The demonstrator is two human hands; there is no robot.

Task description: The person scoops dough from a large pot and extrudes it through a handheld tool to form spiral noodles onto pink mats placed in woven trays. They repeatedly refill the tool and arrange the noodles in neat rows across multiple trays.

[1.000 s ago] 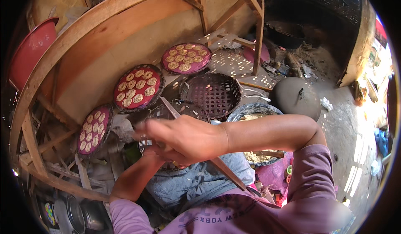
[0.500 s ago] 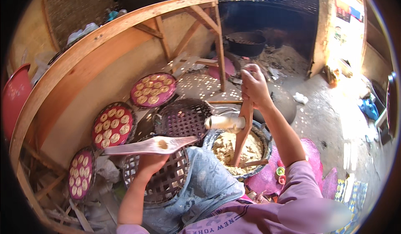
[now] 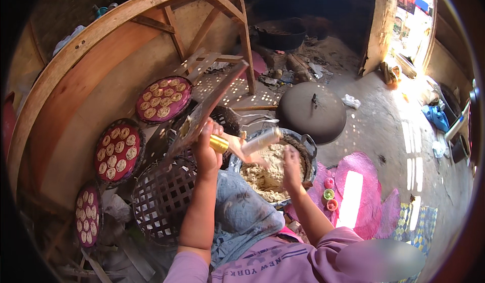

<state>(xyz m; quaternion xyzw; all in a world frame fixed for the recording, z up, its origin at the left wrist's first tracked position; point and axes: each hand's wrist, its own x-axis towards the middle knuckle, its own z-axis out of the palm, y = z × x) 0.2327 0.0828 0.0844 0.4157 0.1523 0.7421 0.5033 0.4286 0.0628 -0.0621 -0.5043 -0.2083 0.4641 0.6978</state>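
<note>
My left hand (image 3: 206, 149) is closed round a long wooden press board (image 3: 214, 93), tilted up at a slant. A gold-coloured cylinder (image 3: 219, 143) sticks out of the board beside my fingers. Just right of it, a wooden plunger with a pale round rod (image 3: 261, 140) lies slanted over the left part of a grey pot (image 3: 311, 154). In the pot is a mass of pale yellow dough (image 3: 268, 179). My right hand (image 3: 291, 169) is at the dough's right side, touching or just over it; its fingers are blurred.
Round pink-lined trays (image 3: 118, 174) of coiled dough pieces stand at the left. Dark woven baskets (image 3: 166, 189) lie near my knees. A wooden table frame (image 3: 245, 40) rises behind. A large dark lid (image 3: 310, 111) and pink sheets (image 3: 361, 182) with small cups (image 3: 329, 194) are at right.
My right hand has let go of the wooden plunger and come down to the dough. My left hand has moved up and right, tipping the board from nearly level to steep.
</note>
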